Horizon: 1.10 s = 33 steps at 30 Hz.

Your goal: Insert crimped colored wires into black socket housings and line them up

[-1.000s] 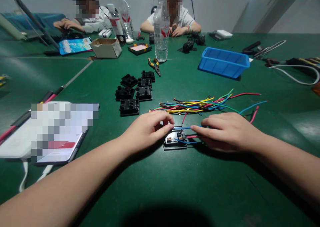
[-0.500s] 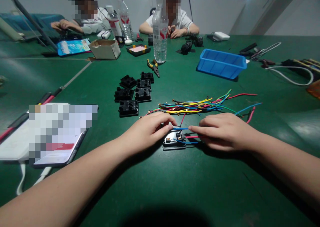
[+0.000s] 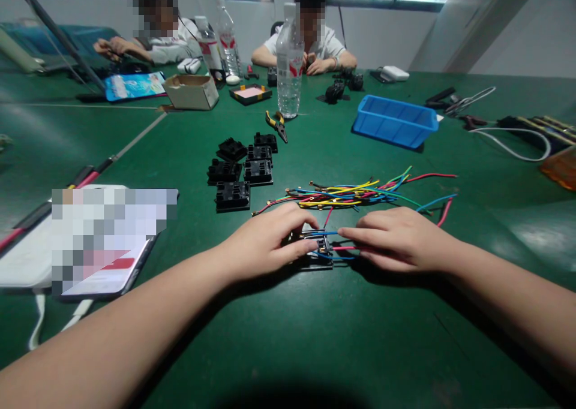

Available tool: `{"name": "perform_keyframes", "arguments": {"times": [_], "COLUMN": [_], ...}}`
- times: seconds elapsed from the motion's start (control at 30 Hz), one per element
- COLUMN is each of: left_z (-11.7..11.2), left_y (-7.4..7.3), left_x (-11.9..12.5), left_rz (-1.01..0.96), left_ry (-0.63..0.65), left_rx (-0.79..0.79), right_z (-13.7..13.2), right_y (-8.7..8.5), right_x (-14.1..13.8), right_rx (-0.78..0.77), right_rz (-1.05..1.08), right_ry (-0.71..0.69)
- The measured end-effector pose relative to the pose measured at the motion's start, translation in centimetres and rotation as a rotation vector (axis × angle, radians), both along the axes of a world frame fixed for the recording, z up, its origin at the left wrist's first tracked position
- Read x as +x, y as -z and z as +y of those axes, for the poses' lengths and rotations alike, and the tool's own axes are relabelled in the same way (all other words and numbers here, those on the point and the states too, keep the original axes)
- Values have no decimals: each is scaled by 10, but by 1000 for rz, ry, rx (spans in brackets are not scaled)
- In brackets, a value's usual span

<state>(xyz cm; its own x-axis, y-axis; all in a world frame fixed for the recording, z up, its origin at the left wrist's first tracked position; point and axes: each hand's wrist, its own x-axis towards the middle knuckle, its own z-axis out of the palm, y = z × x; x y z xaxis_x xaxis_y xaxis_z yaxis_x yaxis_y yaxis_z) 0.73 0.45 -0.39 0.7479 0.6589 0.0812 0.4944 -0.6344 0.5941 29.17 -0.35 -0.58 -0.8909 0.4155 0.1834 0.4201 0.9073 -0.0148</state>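
On the green table (image 3: pixel 288 343), the left hand (image 3: pixel 265 241) has slid further over the flat black plastic terminal block (image 3: pixel 321 259), hiding the brass-tipped end that showed a moment ago. Its grip is clamped on the block, which lies flat between both hands. The right hand (image 3: pixel 396 241) stays pinched on the thin blue and red wires (image 3: pixel 347 248) running into the block. Beyond lie a loose bundle of coloured wires (image 3: pixel 355 193) and a cluster of spare black blocks (image 3: pixel 243 170).

The green table (image 3: pixel 315 337) bears a wired module (image 3: pixel 320 255), spare modules (image 3: pixel 245 170), loose wires (image 3: pixel 346 194), pliers (image 3: pixel 278 124), a blue bin (image 3: pixel 387 132).
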Motion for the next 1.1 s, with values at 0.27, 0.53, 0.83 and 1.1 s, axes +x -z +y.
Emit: {"name": "perform_keyframes", "arguments": {"times": [0.27, 0.53, 0.83, 1.1], "left_z": [-4, -5, -2, -6], "left_y": [0, -2, 1, -1], "left_x": [0, 2, 2, 2], "left_rz": [65, 114, -39, -169], "left_ry": [-4, 11, -11, 1], "left_rx": [21, 5, 39, -169], "right_z": [-1, -2, -4, -2], "right_y": [1, -1, 2, 6], "right_x": [-3, -5, -4, -2], "right_rx": [15, 33, 29, 73], "right_rz": [-3, 8, 13, -4], "right_ry": [44, 54, 42, 59]}}
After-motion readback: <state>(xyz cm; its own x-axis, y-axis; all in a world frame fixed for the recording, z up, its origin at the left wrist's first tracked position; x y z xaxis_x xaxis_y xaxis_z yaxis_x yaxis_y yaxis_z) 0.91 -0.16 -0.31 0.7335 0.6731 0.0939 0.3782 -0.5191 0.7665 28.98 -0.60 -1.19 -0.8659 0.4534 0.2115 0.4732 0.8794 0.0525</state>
